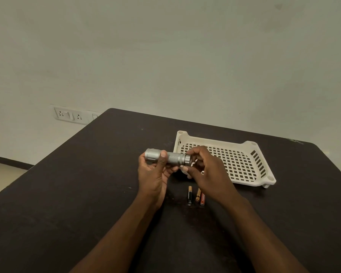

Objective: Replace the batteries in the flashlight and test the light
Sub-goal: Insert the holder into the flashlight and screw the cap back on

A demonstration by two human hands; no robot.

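A silver flashlight (173,157) lies level in the air above the dark table (87,174), its wide head pointing left. My left hand (154,174) grips its body from below, thumb over the top near the head. My right hand (207,170) pinches the tail cap (187,159) at the flashlight's right end with curled fingers. Three small batteries lie on the table below the hands: a black and gold one (189,195), a gold one (198,195) and a red one (202,199), the last two side by side and partly under my right wrist.
A cream plastic basket (261,172) with a perforated floor sits on the table just right of my hands. A wall socket panel (71,114) is on the wall beyond the table's far left edge. The table's left edge runs diagonally toward me.
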